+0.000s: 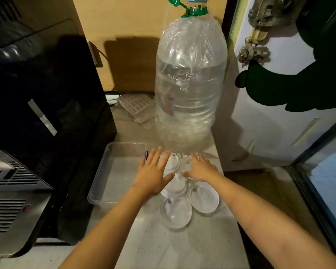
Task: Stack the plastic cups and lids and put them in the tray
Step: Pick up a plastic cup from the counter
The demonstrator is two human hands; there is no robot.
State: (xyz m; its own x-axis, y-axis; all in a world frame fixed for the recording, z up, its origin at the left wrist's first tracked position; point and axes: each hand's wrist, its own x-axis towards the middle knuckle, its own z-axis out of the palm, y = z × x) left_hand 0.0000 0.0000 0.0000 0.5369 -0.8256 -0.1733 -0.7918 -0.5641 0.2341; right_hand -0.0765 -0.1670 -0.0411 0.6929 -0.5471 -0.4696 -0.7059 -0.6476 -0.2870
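Note:
A clear rectangular plastic tray (105,162) sits on the marble counter, left of a cluster of clear cups and lids. Two round clear lids lie flat nearest me: one (176,212) in front, one (204,197) to its right. A cup (176,186) stands between my hands, and another cup (172,162) is behind it. My left hand (153,171) hovers with fingers spread over the tray's right rim, holding nothing. My right hand (200,168) rests with its fingers around a small clear lid or cup rim (187,164); the grip is partly hidden.
A large clear water bottle (190,84) with a green cap stands right behind the cups. A black appliance (47,103) and a steel vented unit (10,191) fill the left. A white door (279,113) closes off the right side. The counter edge drops off at the right.

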